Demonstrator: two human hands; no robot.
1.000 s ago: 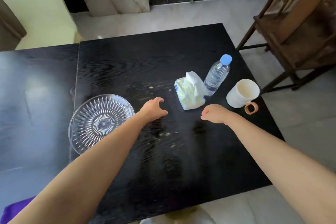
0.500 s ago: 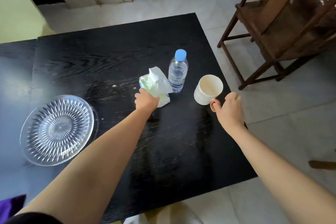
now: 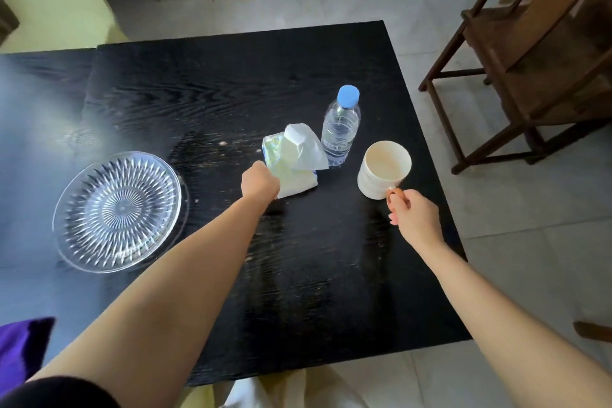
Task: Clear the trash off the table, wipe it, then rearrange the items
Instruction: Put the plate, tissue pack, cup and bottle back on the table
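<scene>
Now | left hand [image 3: 260, 183] curls round tissue pack [image 3: 293, 172] corner | right hand [image 3: 415, 216] pinches mug [image 3: 381, 172] handle | I should lift both straight, mug level, clear of bottle [image 3: 341, 129] above them.

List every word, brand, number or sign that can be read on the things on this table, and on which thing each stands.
No text can be read.
water bottle: barcode and fine print on its label, too small to read.
tissue pack: coloured print on the wrapper, too blurred to read.
mug: no text shows.
glass plate: no text shows.
</scene>
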